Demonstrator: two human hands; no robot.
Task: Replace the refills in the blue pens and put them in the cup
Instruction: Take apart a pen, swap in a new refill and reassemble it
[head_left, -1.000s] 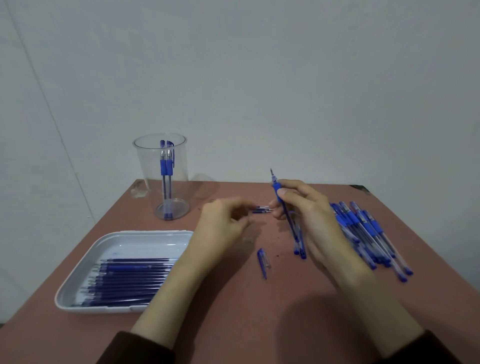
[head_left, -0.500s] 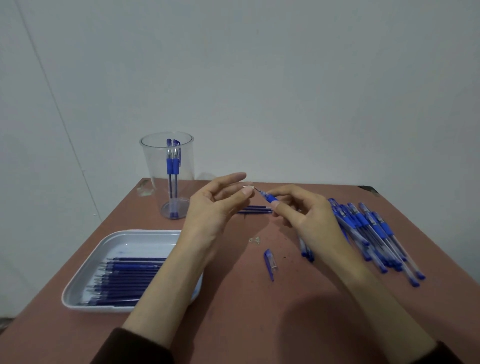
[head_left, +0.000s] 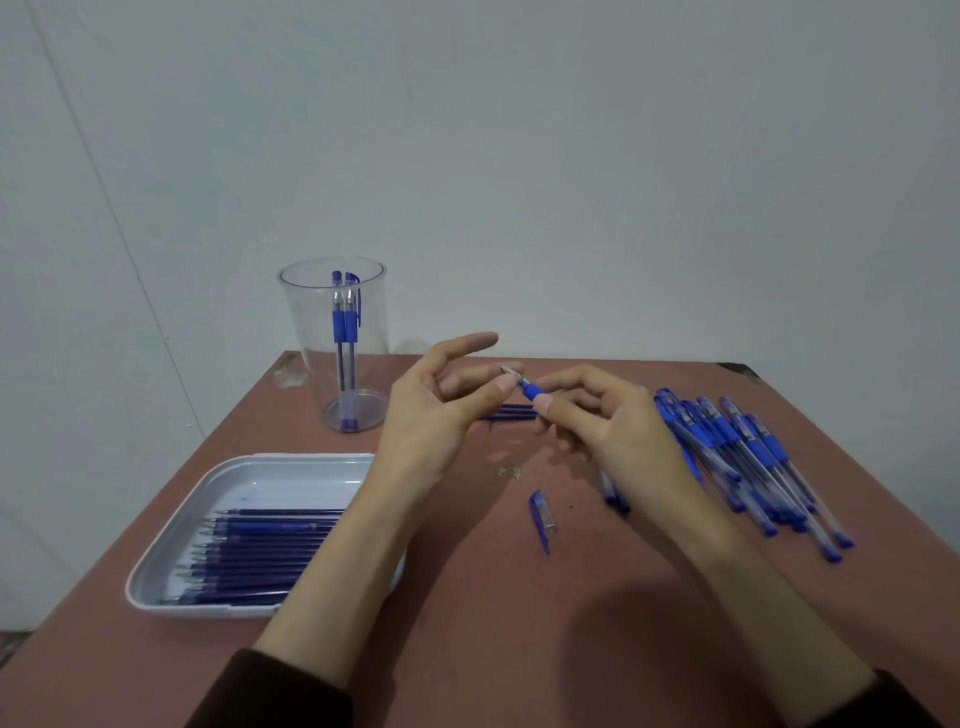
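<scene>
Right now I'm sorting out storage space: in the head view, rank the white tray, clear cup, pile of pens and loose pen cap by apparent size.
1. white tray
2. pile of pens
3. clear cup, though it stands farther back, so its rank against the pile is unsure
4. pen cap

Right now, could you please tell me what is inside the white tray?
Inside the tray lie dark blue refills, side by side, tips pointing left. The left forearm crosses over the tray's right end, so the refills' far ends and anything else there are hidden.
</scene>
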